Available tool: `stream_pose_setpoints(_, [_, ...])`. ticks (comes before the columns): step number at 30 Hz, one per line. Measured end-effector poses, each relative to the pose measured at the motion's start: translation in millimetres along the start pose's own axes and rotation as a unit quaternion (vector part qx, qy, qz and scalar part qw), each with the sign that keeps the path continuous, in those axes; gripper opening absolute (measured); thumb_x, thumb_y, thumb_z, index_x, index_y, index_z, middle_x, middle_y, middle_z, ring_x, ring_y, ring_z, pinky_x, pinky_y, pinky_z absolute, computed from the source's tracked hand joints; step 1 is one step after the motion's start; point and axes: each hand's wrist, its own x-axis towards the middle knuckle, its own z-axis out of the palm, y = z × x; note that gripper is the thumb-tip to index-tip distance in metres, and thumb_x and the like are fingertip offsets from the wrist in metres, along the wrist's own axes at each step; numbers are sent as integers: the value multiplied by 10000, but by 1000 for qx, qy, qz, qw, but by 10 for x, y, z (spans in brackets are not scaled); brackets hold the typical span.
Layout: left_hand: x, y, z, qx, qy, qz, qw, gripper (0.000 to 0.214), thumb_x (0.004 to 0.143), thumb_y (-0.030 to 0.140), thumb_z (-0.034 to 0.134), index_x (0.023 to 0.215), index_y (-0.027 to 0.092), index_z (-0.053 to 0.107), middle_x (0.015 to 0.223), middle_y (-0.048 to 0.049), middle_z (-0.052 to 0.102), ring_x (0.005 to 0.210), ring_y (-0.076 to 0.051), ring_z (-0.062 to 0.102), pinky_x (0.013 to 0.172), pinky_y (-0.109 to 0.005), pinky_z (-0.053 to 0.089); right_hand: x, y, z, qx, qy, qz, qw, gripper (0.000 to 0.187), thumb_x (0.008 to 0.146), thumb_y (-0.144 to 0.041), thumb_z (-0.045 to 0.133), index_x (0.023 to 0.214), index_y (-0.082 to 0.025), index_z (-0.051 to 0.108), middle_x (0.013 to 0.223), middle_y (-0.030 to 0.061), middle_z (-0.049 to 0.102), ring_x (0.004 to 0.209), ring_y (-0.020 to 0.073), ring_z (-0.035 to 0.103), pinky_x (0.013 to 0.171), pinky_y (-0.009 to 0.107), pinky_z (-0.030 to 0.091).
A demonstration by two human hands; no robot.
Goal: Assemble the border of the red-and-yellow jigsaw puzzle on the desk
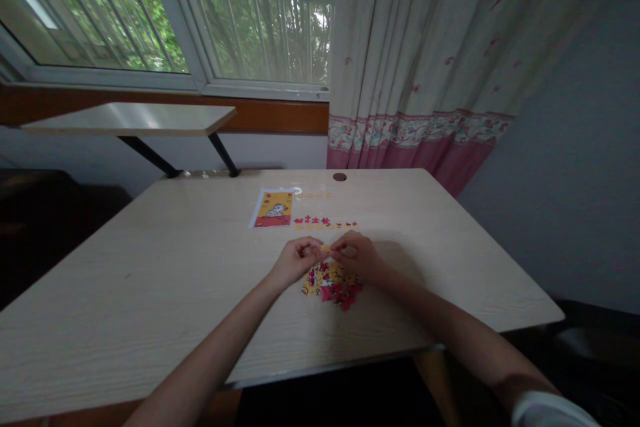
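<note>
A small yellow puzzle piece (325, 248) is pinched between the fingertips of my left hand (296, 259) and my right hand (361, 256), just above the table. Right below my hands lies a loose pile of puzzle pieces (336, 287) in red, yellow and white. Beyond my fingers, red pieces (313, 219) and yellow pieces (320, 227) are laid out in short rows. Farther back runs another row of yellow pieces (314, 195). Left of these rows lies a picture sheet (274, 209) showing a white animal on yellow and red.
The pale wooden table (175, 280) has a round dark cable hole (339, 177) near its back edge. A raised shelf (135, 118) on black supports stands at the back left. Behind are a barred window (260, 13) and a floral curtain (410, 67).
</note>
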Motion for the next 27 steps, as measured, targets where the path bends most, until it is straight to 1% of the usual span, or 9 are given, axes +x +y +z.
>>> stream_pose_setpoints(4, [6,-46,2,13,-7,3,1000,350,606,440,724,648,125,577,530,42,487,458,-50,364,449,-174,263,13,-21,-10,-15,27,-35,999,155,802,-337,612,733,-205,654,691,8,674,667,130,600,685,272,417])
stream_pose_setpoints(7, [-5,-7,6,31,-14,0,999,334,617,429,713,667,125,584,506,55,448,449,-48,337,445,-174,243,14,19,-29,-55,32,-73,995,143,815,-331,604,760,-210,656,695,4,674,682,130,601,714,284,399])
stream_pose_setpoints(9, [-17,41,-6,50,-13,11,999,314,639,416,698,702,123,602,521,49,457,462,-55,352,454,-178,256,21,66,-84,-90,35,-84,992,148,828,-334,596,771,-214,660,705,6,675,699,134,599,733,293,387])
stream_pose_setpoints(14, [-33,63,-104,159,26,56,985,249,737,374,617,764,127,642,539,29,489,486,-76,387,465,-190,288,52,210,-320,-162,86,-89,979,192,850,-365,575,785,-214,674,747,27,686,727,144,594,735,304,376])
stream_pose_setpoints(17, [-32,18,-158,230,30,87,969,225,768,348,581,772,135,653,595,1,556,530,-94,448,503,-205,339,73,274,-417,-181,90,-116,972,184,858,-351,570,800,-215,679,737,20,688,705,139,584,734,308,369])
stream_pose_setpoints(19, [-33,7,-175,265,30,106,958,220,781,342,565,772,142,656,625,-11,583,553,-102,473,526,-213,359,88,317,-470,-194,86,-124,969,186,860,-352,568,808,-219,686,727,18,685,708,140,579,739,311,362])
stream_pose_setpoints(22, [-44,32,-188,310,26,129,942,225,800,342,549,756,146,651,639,-14,588,567,-106,482,548,-222,372,102,430,-593,-220,67,-112,967,208,865,-363,556,804,-222,697,727,29,677,735,150,575,737,310,358])
stream_pose_setpoints(25, [-60,74,-202,354,11,153,923,242,833,349,520,755,152,636,645,-11,574,589,-112,495,574,-228,382,88,618,-752,-243,6,-81,966,211,862,-358,555,817,-212,700,774,43,682,769,162,578,735,305,367])
stream_pose_setpoints(27, [-70,97,-209,383,-4,165,909,245,850,344,498,749,159,623,656,-10,569,607,-118,506,590,-232,389,65,759,-827,-247,-33,-45,967,198,849,-354,571,814,-207,699,802,45,688,782,167,584,744,302,379])
